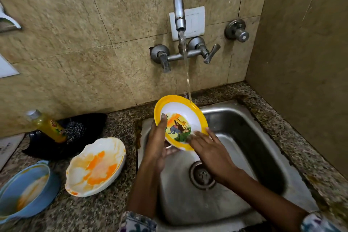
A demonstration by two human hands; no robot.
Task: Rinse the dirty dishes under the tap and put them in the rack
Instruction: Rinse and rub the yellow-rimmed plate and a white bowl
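While water runs from the tap (179,8), a person tilts a yellow-rimmed plate (180,121) over the sink (263,156), likely so the stream sheets off. The left hand (157,141) grips its near edge; the right hand (209,149), fingers spread flat, rubs its face. A stained dish (96,166) and blue bowl (26,190) wait on the counter (105,211). No rack is in view.

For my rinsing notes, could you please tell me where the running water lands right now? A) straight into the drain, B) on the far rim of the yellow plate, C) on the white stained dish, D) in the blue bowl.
B: the stream from the tap meets the far rim of the yellow plate held over the sink.
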